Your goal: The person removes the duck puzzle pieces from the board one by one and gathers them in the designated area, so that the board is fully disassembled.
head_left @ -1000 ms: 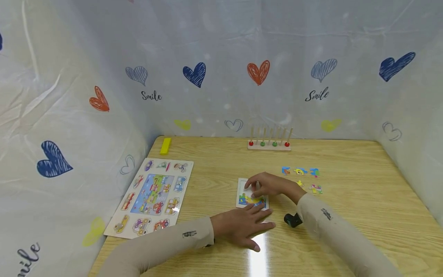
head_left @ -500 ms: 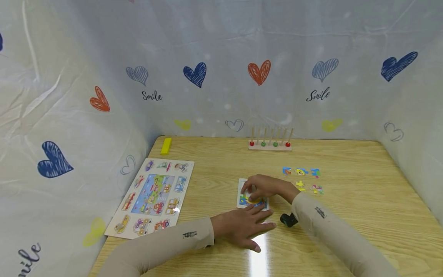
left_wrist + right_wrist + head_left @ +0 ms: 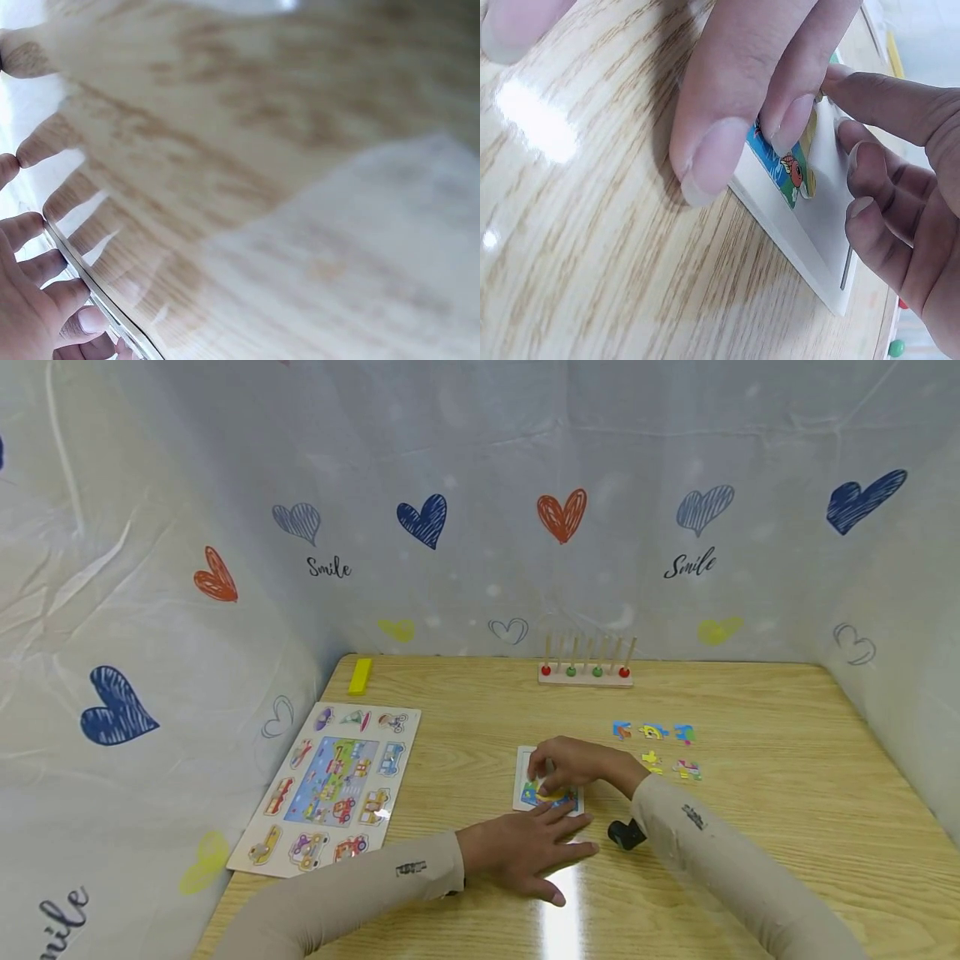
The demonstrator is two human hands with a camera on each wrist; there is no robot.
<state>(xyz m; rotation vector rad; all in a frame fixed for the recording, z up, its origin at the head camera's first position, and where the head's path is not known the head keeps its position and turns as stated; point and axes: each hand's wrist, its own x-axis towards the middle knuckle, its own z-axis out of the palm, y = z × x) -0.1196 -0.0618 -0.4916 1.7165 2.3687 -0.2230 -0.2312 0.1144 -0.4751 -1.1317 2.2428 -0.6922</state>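
A small white puzzle tray (image 3: 519,785) lies mid-table, its near part filled with blue, green and yellow pieces. An orange fish shows on the filled picture (image 3: 793,172) in the right wrist view. My left hand (image 3: 528,853) is spread palm down at the tray's near edge, fingertips touching the rim. Over the tray, my right hand (image 3: 577,760) has curled fingers, with the thumb at a yellow puzzle piece (image 3: 550,795). The right wrist view shows that thumb tip (image 3: 838,75) against the piece's edge; the fingers partly hide it.
Several loose puzzle pieces (image 3: 651,732) lie right of the tray. A larger vehicle puzzle board (image 3: 408,735) is at the left, below a yellow block (image 3: 360,677). A peg stand (image 3: 585,679) with red and green beads stands at the back. A black object (image 3: 624,835) sits under the right wrist.
My right hand shifts slightly left, then a little back right over the tray, and its forearm moves left. The left hand stays still. More blue shows in the tray's near part.
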